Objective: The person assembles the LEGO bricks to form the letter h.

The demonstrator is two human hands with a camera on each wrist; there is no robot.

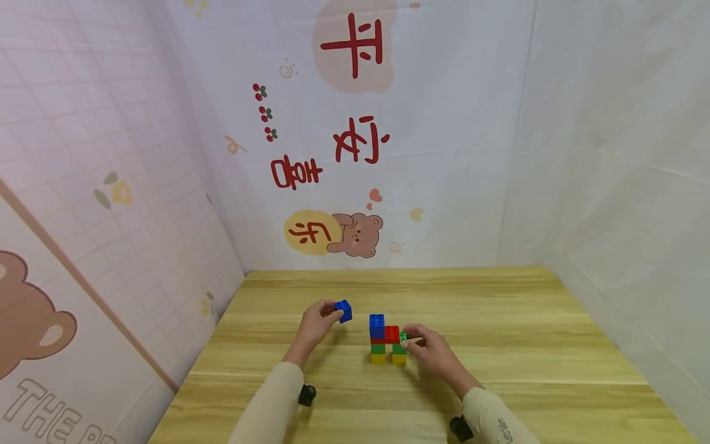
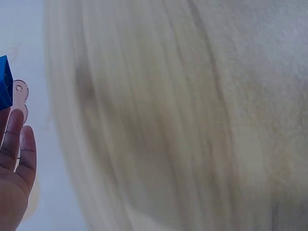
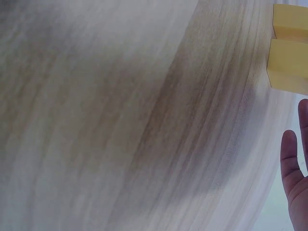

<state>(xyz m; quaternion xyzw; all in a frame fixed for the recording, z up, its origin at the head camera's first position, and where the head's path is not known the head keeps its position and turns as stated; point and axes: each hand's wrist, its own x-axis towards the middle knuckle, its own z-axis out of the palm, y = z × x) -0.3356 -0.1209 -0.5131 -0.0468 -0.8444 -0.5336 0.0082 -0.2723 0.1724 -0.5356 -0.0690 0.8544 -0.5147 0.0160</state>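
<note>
Between thumb and fingers, my left hand [image 1: 316, 324] pinches a blue toy building brick [image 1: 344, 311], raised to the left of a small brick structure. The same blue brick [image 2: 5, 83] shows at the left edge of the left wrist view. The structure has two legs of yellow bricks [image 1: 378, 359] and green bricks [image 1: 378, 349], bridged by a red brick [image 1: 392, 333], with another blue brick [image 1: 376, 325] on top at left. My right hand [image 1: 437, 354] pinches a green brick [image 1: 403, 337] at the structure's right side; its fingertips partly cover that brick.
The structure stands on a wood-grain table [image 1: 499, 320]. Printed white cloth walls [image 1: 444, 154] rise behind the table and at both sides. Yellow bricks [image 3: 291, 65] appear at the right edge of the right wrist view.
</note>
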